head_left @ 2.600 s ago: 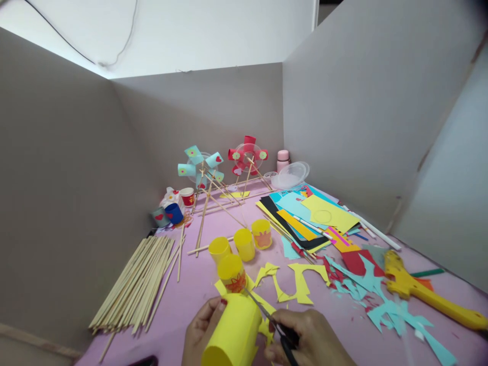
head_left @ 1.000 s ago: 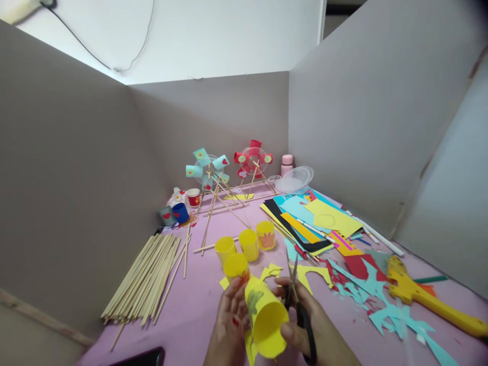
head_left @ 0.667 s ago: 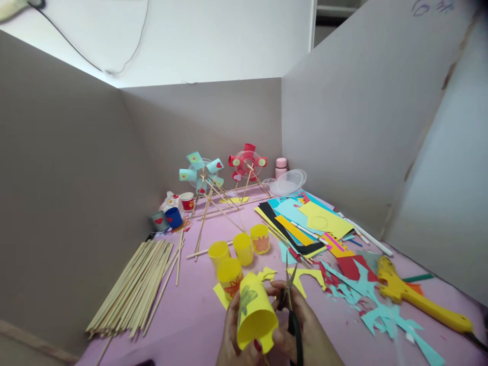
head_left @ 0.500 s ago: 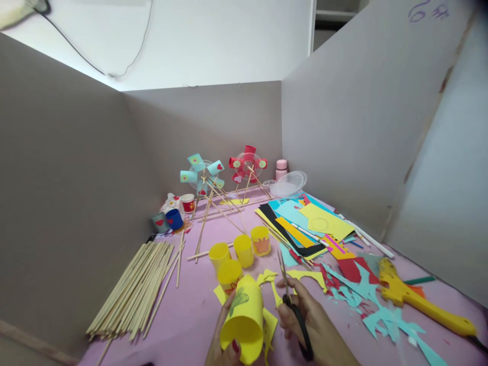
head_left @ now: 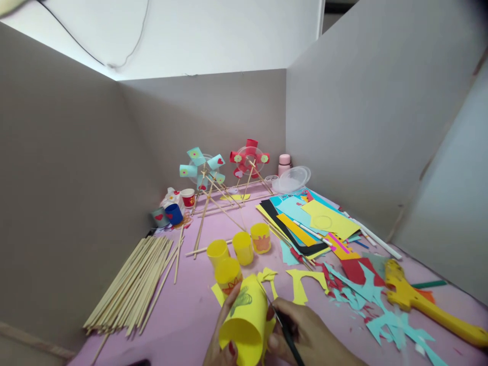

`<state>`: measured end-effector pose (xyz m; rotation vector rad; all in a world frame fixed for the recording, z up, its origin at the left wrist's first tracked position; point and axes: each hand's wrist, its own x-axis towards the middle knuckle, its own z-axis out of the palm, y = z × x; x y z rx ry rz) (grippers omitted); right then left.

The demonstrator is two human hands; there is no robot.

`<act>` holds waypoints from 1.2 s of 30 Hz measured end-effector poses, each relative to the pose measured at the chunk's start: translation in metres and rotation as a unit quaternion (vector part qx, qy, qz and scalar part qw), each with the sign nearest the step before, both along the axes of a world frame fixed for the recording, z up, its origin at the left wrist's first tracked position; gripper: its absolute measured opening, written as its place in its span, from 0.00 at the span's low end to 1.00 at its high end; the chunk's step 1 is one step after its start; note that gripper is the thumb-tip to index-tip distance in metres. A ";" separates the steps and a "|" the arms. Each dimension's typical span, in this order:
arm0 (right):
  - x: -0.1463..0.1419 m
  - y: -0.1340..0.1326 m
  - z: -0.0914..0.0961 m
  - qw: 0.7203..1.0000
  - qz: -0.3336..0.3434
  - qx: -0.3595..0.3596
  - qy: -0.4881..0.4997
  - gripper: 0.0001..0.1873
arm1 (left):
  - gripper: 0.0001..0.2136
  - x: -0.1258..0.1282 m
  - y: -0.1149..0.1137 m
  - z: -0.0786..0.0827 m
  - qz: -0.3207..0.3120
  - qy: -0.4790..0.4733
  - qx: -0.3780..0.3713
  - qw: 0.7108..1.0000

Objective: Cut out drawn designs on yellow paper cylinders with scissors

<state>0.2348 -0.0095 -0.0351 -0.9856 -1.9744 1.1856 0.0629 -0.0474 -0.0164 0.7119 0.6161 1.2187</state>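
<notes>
My left hand is closed around a yellow paper cylinder that has a green drawing on its side; its open end faces me. In my right hand are dark-handled scissors, their blades right beside the cylinder's right edge. Whether the blades touch the paper is hard to tell. Just beyond the cylinder stand several more yellow paper cups, one with an orange crown shape and one close to my left fingers. Yellow paper scraps lie past my right hand.
Wooden sticks are bundled at the left. Toward the back stand a blue paper wheel and a red one on stick frames. Coloured sheets, cut scraps and a yellow glue gun lie at the right.
My right hand has brought the scissors left and down, from upright beside the cylinder to its right edge. My left hand still holds the cylinder. The view has shifted slightly.
</notes>
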 end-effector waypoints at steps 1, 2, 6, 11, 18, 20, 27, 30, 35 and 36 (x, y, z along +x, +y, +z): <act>0.000 0.000 0.000 1.000 0.000 -0.005 0.008 0.25 | 0.41 0.000 0.000 -0.001 0.014 0.018 0.000 1.000; 0.001 0.000 0.000 1.000 0.000 -0.011 0.013 0.25 | 0.42 0.001 0.000 -0.002 0.025 0.032 -0.002 0.999; 0.005 0.002 0.002 1.000 -0.003 -0.021 0.022 0.25 | 0.43 0.003 0.001 -0.006 0.016 0.027 -0.019 0.999; 0.006 0.002 0.005 0.999 0.004 -0.037 0.026 0.25 | 0.44 0.002 0.000 -0.015 0.009 0.026 -0.026 0.999; 0.009 0.001 0.003 0.999 0.001 -0.033 0.022 0.26 | 0.45 -0.002 0.001 -0.018 0.019 0.016 -0.023 0.999; 0.009 0.000 0.002 0.999 0.008 -0.035 0.030 0.27 | 0.43 -0.003 0.002 -0.016 0.019 0.004 -0.019 1.000; 0.006 -0.003 0.002 0.995 0.035 -0.061 0.072 0.31 | 0.38 -0.002 -0.001 -0.012 0.032 -0.010 -0.003 0.999; 0.005 -0.004 0.004 0.992 0.044 -0.082 0.089 0.31 | 0.36 0.001 -0.005 -0.011 0.039 -0.018 0.005 0.999; 0.004 -0.004 0.007 0.991 0.038 -0.091 0.089 0.33 | 0.38 0.003 -0.003 -0.009 0.016 -0.024 0.003 1.000; 0.004 -0.004 0.007 0.991 0.036 -0.094 0.092 0.32 | 0.39 0.003 -0.002 -0.009 0.016 -0.021 0.004 1.000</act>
